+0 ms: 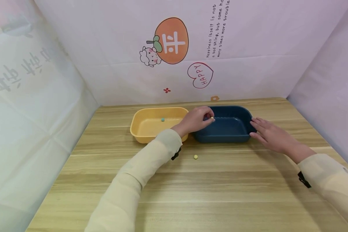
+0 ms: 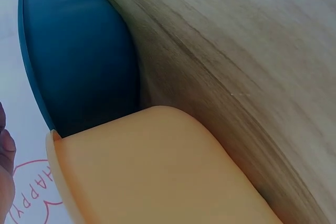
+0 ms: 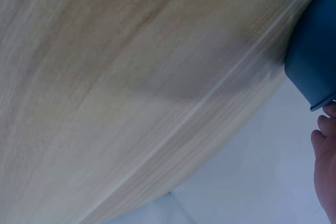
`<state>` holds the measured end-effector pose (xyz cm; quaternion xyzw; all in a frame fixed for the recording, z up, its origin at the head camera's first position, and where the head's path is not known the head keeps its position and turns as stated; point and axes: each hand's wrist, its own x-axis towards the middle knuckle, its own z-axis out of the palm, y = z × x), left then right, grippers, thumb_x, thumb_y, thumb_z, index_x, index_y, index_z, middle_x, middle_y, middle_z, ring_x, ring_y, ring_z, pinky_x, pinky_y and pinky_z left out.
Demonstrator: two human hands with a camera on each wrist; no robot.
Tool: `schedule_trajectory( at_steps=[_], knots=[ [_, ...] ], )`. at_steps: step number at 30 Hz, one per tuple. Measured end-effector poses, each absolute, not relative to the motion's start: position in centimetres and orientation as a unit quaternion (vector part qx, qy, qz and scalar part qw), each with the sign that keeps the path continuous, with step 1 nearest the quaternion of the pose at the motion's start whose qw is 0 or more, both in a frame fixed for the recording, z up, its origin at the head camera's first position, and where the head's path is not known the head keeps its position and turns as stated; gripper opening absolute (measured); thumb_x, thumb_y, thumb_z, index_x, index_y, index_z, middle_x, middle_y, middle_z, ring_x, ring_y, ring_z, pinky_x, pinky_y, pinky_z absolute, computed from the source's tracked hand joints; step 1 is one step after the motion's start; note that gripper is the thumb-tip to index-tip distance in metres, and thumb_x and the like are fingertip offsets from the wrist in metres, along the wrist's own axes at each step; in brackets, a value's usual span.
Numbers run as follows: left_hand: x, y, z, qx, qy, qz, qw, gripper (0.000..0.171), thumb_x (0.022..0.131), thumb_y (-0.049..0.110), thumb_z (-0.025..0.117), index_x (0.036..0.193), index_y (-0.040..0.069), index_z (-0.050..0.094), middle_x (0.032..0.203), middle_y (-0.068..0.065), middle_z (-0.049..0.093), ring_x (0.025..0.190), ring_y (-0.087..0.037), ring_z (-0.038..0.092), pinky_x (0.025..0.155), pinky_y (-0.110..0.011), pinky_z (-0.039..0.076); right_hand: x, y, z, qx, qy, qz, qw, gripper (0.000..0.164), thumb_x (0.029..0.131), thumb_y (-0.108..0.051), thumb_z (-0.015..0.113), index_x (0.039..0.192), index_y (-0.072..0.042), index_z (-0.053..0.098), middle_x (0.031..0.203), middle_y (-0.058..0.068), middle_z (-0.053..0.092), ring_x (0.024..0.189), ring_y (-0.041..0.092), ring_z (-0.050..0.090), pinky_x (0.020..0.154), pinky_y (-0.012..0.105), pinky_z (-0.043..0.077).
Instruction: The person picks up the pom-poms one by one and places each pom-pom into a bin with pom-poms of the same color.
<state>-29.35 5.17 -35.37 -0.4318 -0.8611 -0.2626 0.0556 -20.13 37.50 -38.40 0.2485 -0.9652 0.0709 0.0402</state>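
Observation:
My left hand point(image 1: 195, 120) reaches over the left end of the dark blue bin point(image 1: 224, 139), pinching a small pale ball point(image 1: 212, 118) between thumb and fingertips. Extended fingers of my right hand point(image 1: 272, 135) rest on the right end wall of that bin. Left of it stands a yellow bin point(image 1: 142, 139), partly hidden by the left forearm, with a small teal ball point(image 1: 162, 119) inside. In front of the bins, a small yellow ball point(image 1: 195, 157) lies on the table. The left wrist view has the hand point(image 2: 6, 171) only at its left edge.
Both bins stand side by side near the back of the wood-grain table point(image 1: 208, 193). A printed white cloth point(image 1: 119, 77) rises behind the table, and white cloth also hangs at the left and right sides.

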Motion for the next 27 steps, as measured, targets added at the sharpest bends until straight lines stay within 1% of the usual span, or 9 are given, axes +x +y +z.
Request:
schedule_trajectory(
  at_steps=[6,11,21,27],
  knots=[
    [-29.5,5.6,-35.5,-0.424,-0.864,-0.267,0.048,0.017,0.095,0.024,0.066,0.105,0.011,0.065,0.095,0.001,0.060,0.085,-0.011,0.053,0.076,-0.014,0.044,-20.1,37.4,-38.2,0.253,-0.964,0.068,0.049,0.060,0.104,-0.031,0.047,0.141,0.015,0.037,0.146,0.036,0.031,0.136,0.049,0.026,0.113,0.054,0.019],
    [-29.6,5.8,-35.9,-0.424,-0.869,-0.249,0.049,0.016,0.094,0.025,0.066,0.103,0.011,0.065,0.094,0.003,0.058,0.085,-0.010,0.053,0.077,-0.015,0.044,-20.1,37.4,-38.2,0.252,-0.965,0.066,0.042,0.061,0.104,-0.032,0.047,0.141,0.015,0.037,0.147,0.036,0.030,0.137,0.049,0.026,0.113,0.055,0.019],
    [-29.6,6.0,-36.5,-0.418,-0.884,-0.210,0.022,0.017,0.095,0.027,0.065,0.103,0.013,0.065,0.095,0.004,0.059,0.085,-0.010,0.052,0.078,-0.017,0.044,-20.0,37.2,-38.2,0.250,-0.965,0.062,0.040,0.061,0.104,-0.032,0.047,0.141,0.014,0.037,0.147,0.036,0.030,0.136,0.049,0.026,0.112,0.055,0.020],
    [-29.7,6.3,-36.8,-0.419,-0.886,-0.197,0.019,0.016,0.095,0.028,0.065,0.102,0.014,0.064,0.093,0.004,0.058,0.083,-0.011,0.051,0.075,-0.018,0.044,-19.9,37.1,-38.0,0.246,-0.966,0.068,0.037,0.061,0.104,-0.032,0.047,0.142,0.015,0.036,0.147,0.036,0.029,0.136,0.050,0.025,0.112,0.056,0.019]
  ],
)
